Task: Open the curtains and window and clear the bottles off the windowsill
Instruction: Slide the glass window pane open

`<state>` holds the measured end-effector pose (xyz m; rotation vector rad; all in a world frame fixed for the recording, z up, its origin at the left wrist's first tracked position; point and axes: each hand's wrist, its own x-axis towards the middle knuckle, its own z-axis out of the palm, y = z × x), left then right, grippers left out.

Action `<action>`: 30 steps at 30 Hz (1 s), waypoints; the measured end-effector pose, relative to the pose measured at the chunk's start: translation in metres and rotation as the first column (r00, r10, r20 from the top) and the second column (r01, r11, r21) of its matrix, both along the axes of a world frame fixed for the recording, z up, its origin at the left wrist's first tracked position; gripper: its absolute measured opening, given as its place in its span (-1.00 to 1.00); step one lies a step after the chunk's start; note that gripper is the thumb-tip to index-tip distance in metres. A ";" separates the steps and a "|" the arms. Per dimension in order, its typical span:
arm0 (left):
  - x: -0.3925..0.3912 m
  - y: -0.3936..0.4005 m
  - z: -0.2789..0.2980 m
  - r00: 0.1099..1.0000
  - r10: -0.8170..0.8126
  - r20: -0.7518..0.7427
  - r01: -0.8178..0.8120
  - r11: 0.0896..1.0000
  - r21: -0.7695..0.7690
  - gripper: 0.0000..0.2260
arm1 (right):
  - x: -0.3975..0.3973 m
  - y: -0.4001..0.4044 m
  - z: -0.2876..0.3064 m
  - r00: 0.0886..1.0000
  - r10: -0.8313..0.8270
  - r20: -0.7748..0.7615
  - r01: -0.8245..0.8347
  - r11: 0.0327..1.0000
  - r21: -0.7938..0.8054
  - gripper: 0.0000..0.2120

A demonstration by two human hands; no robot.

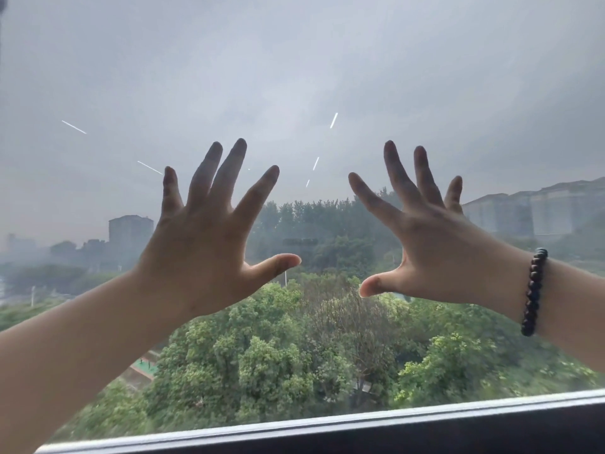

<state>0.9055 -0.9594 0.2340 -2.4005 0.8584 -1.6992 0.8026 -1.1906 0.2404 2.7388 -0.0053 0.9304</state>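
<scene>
A large window pane [294, 77] fills the head view, with grey sky, trees and buildings behind it. My left hand [209, 237] is raised in front of the glass at centre left, fingers spread and straight, holding nothing. My right hand [425, 234] is raised at centre right, fingers spread the same way, with a dark bead bracelet [533, 293] on its wrist. Whether the fingertips touch the glass I cannot tell. No curtains and no bottles are in view.
The window's lower frame [327, 424] runs as a pale strip across the bottom, with a dark band [458, 437] beneath it. Thin bright streaks of reflection show on the glass above my hands. A dark edge stands at the far upper left.
</scene>
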 end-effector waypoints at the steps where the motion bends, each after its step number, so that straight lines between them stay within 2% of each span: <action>1: 0.001 0.004 0.000 1.000 -0.012 0.003 0.012 1.000 -0.008 -0.08 | 0.002 0.006 0.000 1.000 0.007 0.000 -0.007 1.000 0.001 0.23; 13: 0.006 0.018 0.011 0.998 -0.053 0.021 0.054 0.998 -0.044 -0.03 | 0.023 0.066 -0.002 0.995 0.096 -0.009 -0.096 0.995 0.021 0.22; 22: 0.010 0.041 0.011 0.996 -0.058 -0.065 0.052 0.994 -0.099 0.06 | 0.040 0.105 -0.003 0.990 0.144 0.002 -0.144 0.989 0.025 0.22; 30: 0.024 0.081 0.010 0.995 -0.020 -0.100 0.012 0.997 -0.082 0.06 | 0.053 0.140 -0.005 0.985 0.173 0.017 -0.173 0.985 0.018 0.22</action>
